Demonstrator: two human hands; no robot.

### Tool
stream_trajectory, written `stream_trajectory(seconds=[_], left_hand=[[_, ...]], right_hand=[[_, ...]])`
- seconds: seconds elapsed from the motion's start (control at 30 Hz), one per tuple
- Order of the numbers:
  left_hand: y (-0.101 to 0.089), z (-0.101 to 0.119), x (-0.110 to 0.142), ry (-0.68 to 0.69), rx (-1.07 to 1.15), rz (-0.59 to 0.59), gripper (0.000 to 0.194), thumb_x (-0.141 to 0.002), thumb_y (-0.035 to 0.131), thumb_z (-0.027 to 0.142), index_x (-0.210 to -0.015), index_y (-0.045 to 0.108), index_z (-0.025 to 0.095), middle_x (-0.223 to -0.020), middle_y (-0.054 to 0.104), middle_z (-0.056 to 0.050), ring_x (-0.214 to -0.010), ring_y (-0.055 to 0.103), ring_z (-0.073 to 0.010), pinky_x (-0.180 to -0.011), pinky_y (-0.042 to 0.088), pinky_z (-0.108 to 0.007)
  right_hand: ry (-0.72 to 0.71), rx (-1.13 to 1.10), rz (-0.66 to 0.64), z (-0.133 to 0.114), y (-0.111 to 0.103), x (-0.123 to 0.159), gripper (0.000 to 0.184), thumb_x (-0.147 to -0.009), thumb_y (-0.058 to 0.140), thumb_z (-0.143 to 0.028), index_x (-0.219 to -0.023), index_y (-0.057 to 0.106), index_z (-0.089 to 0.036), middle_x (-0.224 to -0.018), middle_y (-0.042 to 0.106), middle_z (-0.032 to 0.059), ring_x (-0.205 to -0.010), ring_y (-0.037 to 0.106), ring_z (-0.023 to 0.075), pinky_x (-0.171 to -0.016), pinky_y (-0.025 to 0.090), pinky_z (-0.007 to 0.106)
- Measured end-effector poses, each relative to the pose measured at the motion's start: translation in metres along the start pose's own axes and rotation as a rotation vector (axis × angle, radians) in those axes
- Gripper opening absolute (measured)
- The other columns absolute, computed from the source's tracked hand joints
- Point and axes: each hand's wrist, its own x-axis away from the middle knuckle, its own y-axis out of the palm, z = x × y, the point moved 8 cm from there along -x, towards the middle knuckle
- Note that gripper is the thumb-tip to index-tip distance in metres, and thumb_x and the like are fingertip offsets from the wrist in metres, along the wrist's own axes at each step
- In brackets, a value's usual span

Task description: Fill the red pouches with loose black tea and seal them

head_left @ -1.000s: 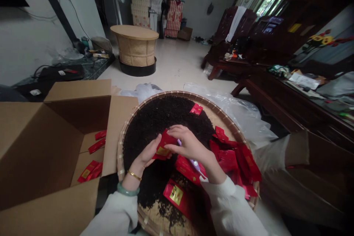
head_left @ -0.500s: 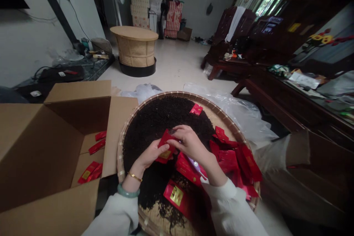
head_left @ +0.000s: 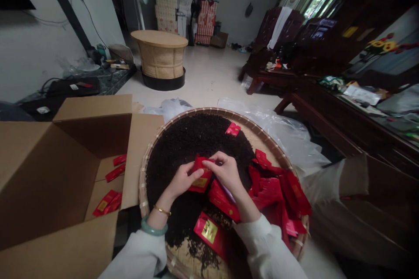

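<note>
Both of my hands hold one small red packet with a gold label over a round woven tray heaped with dark loose tea. My left hand grips the packet's left side. My right hand pinches its top edge with thumb and fingers. A purple and white handle runs under my right palm. More red packets lie piled on the tray's right side, one with a gold label lies near my wrists, and a single one sits at the far side.
An open cardboard box stands at the left with a few red packets on its bottom. Clear plastic sheeting lies behind the tray. A dark wooden table runs along the right. A round wooden stand is on the floor beyond.
My hands turned the packet more upright and drew slightly toward me. My right fingers shifted from covering the packet to pinching its top edge.
</note>
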Motion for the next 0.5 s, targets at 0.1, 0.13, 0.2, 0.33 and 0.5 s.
stream_trajectory(seconds=[0.1, 0.13, 0.2, 0.33, 0.5], left_hand=[[-0.015, 0.005, -0.001, 0.097, -0.036, 0.179, 0.045, -0.063, 0.075, 0.042, -0.097, 0.070, 0.012, -0.098, 0.073, -0.010, -0.091, 0.066, -0.0260, -0.083, 0.051, -0.036], [-0.018, 0.005, 0.000, 0.110, -0.027, 0.223, 0.044, -0.062, 0.076, 0.041, -0.095, 0.071, 0.012, -0.096, 0.074, -0.010, -0.089, 0.067, -0.0255, -0.082, 0.052, -0.035], [-0.022, 0.006, 0.001, 0.125, -0.005, 0.269, 0.038, -0.060, 0.077, 0.039, -0.087, 0.072, 0.013, -0.087, 0.075, -0.008, -0.079, 0.068, -0.0232, -0.074, 0.054, -0.033], [-0.024, 0.012, 0.001, 0.154, 0.030, 0.277, 0.021, -0.062, 0.075, 0.035, -0.067, 0.071, 0.015, -0.065, 0.070, -0.002, -0.060, 0.062, -0.0151, -0.060, 0.049, -0.025], [-0.023, 0.009, 0.001, 0.078, 0.197, 0.236, 0.024, -0.063, 0.075, 0.036, -0.068, 0.070, 0.014, -0.060, 0.066, 0.000, -0.054, 0.056, -0.0114, -0.055, 0.045, -0.022]], right_hand=[[-0.014, 0.003, -0.048, 0.001, 0.001, -0.002, 0.029, -0.064, 0.074, -0.040, -0.054, 0.059, -0.017, -0.055, 0.052, -0.0027, -0.052, 0.045, 0.0113, -0.050, 0.035, 0.024], [-0.033, 0.011, -0.063, 0.001, 0.002, -0.002, 0.030, -0.064, 0.075, -0.040, -0.053, 0.058, -0.017, -0.055, 0.052, -0.0025, -0.053, 0.046, 0.0115, -0.050, 0.035, 0.023], [-0.072, 0.024, -0.085, -0.001, 0.003, -0.001, 0.032, -0.066, 0.074, -0.041, -0.052, 0.058, -0.017, -0.055, 0.052, -0.0023, -0.054, 0.046, 0.0117, -0.051, 0.034, 0.023], [-0.094, 0.004, -0.104, -0.002, 0.005, -0.001, 0.031, -0.067, 0.074, -0.039, -0.052, 0.058, -0.017, -0.055, 0.051, -0.0024, -0.056, 0.046, 0.0116, -0.052, 0.035, 0.023], [-0.038, -0.033, -0.112, 0.003, 0.004, -0.001, 0.028, -0.067, 0.073, -0.038, -0.055, 0.059, -0.017, -0.057, 0.053, -0.0024, -0.056, 0.047, 0.0117, -0.053, 0.036, 0.023]])
